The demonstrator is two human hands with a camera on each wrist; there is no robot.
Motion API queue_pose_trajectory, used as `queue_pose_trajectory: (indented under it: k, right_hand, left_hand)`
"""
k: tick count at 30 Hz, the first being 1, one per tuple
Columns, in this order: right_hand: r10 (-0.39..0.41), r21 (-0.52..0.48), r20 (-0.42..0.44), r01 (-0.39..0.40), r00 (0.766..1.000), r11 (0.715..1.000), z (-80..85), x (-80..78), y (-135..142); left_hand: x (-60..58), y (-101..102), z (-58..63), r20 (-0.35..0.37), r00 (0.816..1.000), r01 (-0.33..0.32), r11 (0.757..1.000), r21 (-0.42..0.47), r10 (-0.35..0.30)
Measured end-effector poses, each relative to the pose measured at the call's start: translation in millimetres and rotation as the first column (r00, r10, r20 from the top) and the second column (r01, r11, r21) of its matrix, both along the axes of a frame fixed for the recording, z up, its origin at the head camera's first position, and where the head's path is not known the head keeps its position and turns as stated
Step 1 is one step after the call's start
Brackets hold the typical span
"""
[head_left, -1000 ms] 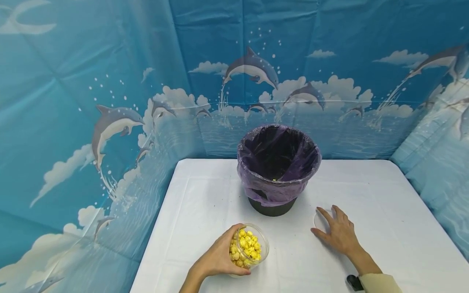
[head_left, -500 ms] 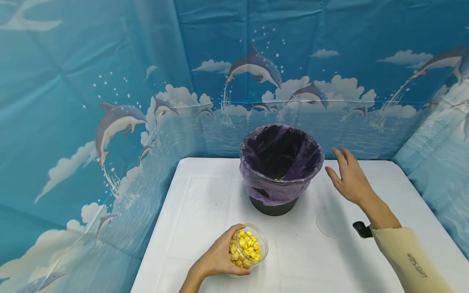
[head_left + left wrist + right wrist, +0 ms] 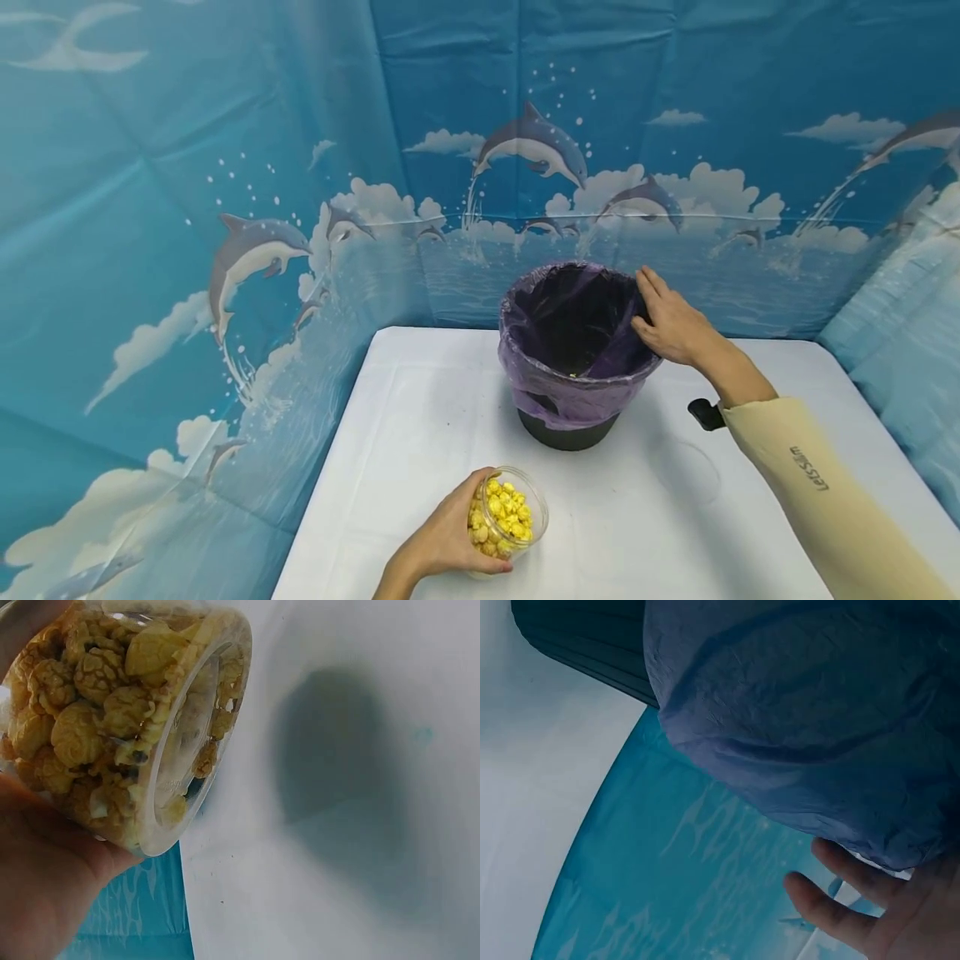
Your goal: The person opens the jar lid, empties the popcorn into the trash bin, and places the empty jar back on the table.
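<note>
In the head view my left hand (image 3: 450, 533) grips a clear plastic jar (image 3: 539, 510) of yellow popcorn (image 3: 508, 512) near the table's front. The jar has no lid on and leans to one side. Its base (image 3: 199, 742) shows in the left wrist view, with a shadow on the tablecloth beside it. My right hand (image 3: 671, 327) is at the right rim of a black trash bin (image 3: 570, 439) lined with a purple plastic bag (image 3: 570, 404). In the right wrist view, extended fingers (image 3: 847, 862) reach along the edge of the bag; the bin wall hides part of the hand's surroundings.
A clear round lid (image 3: 712, 475) lies flat on the white tablecloth (image 3: 427, 392), right of the bin. Close behind the table hangs a blue dolphin-print curtain (image 3: 480, 283). A yellow bit (image 3: 573, 375) shows inside the bin.
My right hand has left the clear lid, risen to the right of the bin, then moved left to its rim. The left hand still holds the jar in about the same place.
</note>
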State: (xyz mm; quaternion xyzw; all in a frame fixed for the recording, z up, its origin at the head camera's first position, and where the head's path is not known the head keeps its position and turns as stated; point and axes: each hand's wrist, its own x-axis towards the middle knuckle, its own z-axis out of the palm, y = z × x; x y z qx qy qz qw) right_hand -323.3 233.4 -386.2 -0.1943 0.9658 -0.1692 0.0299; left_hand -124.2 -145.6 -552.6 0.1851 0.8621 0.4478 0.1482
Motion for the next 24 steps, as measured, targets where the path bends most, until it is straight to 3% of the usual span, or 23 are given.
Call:
queue_pose_trajectory:
  k: [7,11,14,18,24]
  right_hand:
    - [0.037,0.029,0.022,-0.037,0.999,0.999,-0.8,0.5,-2]
    - [0.055,0.044,0.017,-0.056,0.998,0.997,-1.3,1.0,-7]
    - [0.063,0.056,0.014,-0.063,0.998,0.996,0.0,0.6,-10]
    - [0.052,0.078,0.020,-0.053,0.998,0.996,0.7,0.3,-8]
    - [0.030,0.099,0.023,-0.032,0.999,0.995,0.5,0.5,-5]
  left_hand:
    - [-5.7,-8,4.2,-0.018,1.000,-0.024,1.000,0.006,0.024]
    - [-20.3,-20,21.5,-0.038,0.998,-0.050,0.998,0.035,0.051]
    - [-44.1,-33,49.5,-0.107,0.990,-0.089,0.994,0.060,0.095]
    - [-89.5,-46,100.2,-0.230,0.966,-0.113,0.993,0.043,0.120]
    - [-150.9,-38,175.1,-0.384,0.923,-0.062,0.997,-0.047,0.039]
